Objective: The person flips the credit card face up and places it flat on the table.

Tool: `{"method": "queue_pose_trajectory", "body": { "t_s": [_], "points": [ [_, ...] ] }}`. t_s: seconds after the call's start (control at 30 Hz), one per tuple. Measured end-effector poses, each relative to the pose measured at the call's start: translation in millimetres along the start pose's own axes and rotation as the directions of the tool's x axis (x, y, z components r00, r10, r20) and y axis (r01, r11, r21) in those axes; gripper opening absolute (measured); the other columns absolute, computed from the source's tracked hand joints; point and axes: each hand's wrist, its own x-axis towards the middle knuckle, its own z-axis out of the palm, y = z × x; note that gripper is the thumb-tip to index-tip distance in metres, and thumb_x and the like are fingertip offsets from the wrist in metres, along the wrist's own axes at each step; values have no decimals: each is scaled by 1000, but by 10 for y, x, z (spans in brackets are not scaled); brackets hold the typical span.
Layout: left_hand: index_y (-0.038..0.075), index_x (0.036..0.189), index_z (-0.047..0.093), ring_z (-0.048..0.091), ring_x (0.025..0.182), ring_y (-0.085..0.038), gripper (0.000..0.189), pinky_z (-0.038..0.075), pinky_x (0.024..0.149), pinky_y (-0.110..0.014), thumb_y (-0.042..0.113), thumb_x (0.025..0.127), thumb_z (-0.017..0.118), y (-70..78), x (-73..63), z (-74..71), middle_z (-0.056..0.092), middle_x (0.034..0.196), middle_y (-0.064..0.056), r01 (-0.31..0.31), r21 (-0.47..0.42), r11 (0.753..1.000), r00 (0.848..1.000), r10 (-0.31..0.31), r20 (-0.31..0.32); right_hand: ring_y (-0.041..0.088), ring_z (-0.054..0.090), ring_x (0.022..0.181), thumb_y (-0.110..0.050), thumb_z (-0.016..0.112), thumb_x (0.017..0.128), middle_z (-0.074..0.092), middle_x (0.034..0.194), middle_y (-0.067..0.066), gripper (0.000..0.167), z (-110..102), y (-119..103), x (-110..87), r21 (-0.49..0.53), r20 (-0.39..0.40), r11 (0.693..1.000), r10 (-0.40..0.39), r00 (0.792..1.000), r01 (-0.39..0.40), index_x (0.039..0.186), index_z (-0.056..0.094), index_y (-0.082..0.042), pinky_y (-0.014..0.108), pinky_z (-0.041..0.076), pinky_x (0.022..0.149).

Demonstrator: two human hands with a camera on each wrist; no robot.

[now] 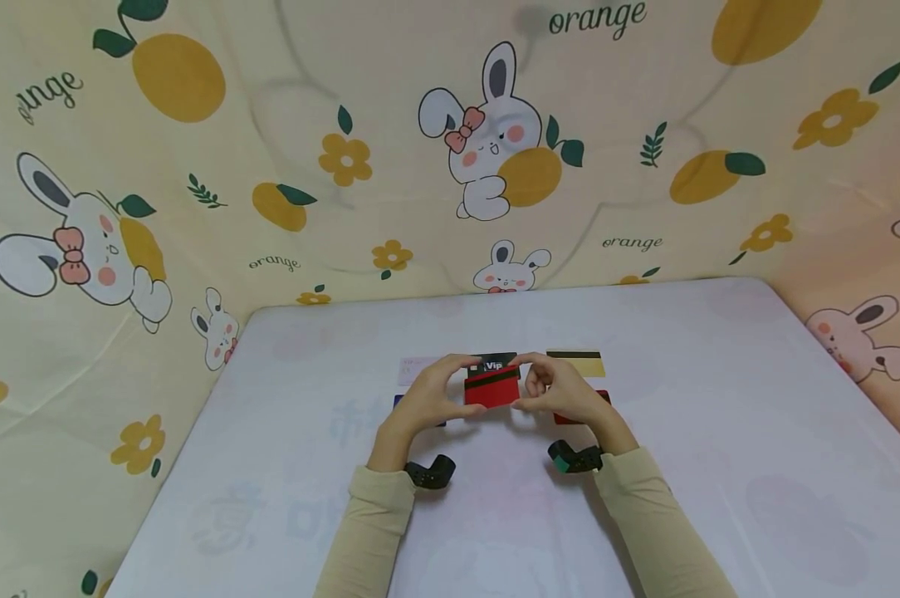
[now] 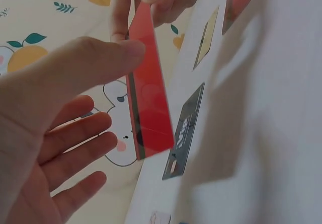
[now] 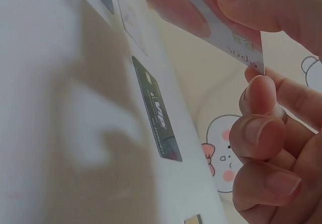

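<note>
As L grip (image 1: 429, 400) holds red card (image 1: 492, 392), R grip (image 1: 566, 390) does too.

Red card (image 1: 492, 393): is showing a dark stripe. Black card (image 3: 155, 108): is bearing white lettering. Gold card (image 1: 588, 367): is displaying a black stripe. Cream cloth (image 1: 390, 58): is carrying rabbit prints.

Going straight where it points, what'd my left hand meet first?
Past the red, dark-striped rectangular card it holds, the left hand would probably meet the right hand; depth is unclear.

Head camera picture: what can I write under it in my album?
A left hand and right hand hold a striped red card over the white table.
</note>
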Motion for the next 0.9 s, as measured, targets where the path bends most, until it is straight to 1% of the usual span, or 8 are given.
{"method": "queue_pose_trajectory", "body": {
  "t_s": [0.07,0.23,0.37,0.47,0.57,0.7,0.8,0.9],
  "points": [
    [4,133,54,55,126,-27,67,45,107,-44,22,75,82,26,5,7,59,134,-12,-24,13,1000,1000,24,-7,3,46,60,-6,81,73,52,69,6,54,5,-15,0,-8,-3,1000,-7,1000,7,121,57,0,19,40,57],
    [6,132,55,55,126,-27,63,43,108,-44,20,76,82,100,19,31,59,135,-11,-22,18,1000,1000,22,-2,4,46,59,-8,81,73,52,68,7,54,22,-28,1,-30,-3,1000,-11,1000,11,121,57,0,19,38,57],
    [6,131,55,60,116,-26,61,51,99,-42,17,77,81,132,13,68,61,132,-11,-61,0,998,998,61,1,3,46,58,-8,82,73,53,68,7,54,46,-38,5,-29,0,999,-21,1000,21,120,57,1,19,39,56],
    [6,130,55,60,111,-23,59,54,93,-39,15,77,80,145,17,94,61,129,-11,-93,1,996,996,93,10,3,46,58,-8,82,73,52,68,6,53,56,-50,2,-31,2,999,-28,1000,28,119,58,0,18,39,56],
    [6,131,55,59,112,-22,59,54,93,-37,16,78,79,166,23,109,60,130,-10,-93,3,996,995,93,22,3,46,58,-9,82,73,52,68,5,53,58,-48,1,-37,3,999,-31,1000,31,119,58,0,18,39,55],
    [8,133,54,58,113,-23,60,54,93,-37,17,79,79,193,23,117,59,132,-9,-63,-9,998,997,64,40,3,45,58,-8,82,73,52,68,6,53,58,-44,-3,-37,2,999,-34,999,34,119,57,1,19,39,55],
    [9,133,54,58,113,-23,60,54,93,-36,18,79,78,203,24,120,59,132,-9,-52,-12,999,998,52,44,3,45,58,-7,82,72,53,69,9,53,64,-50,1,-32,5,999,-37,999,37,119,57,1,19,38,54],
    [9,133,54,58,113,-22,59,54,93,-35,18,80,78,200,25,124,59,131,-8,-54,-7,999,998,54,41,3,45,58,-7,82,72,53,69,11,53,71,-61,7,-35,9,999,-40,999,40,118,57,2,18,38,54]
  ]
}}
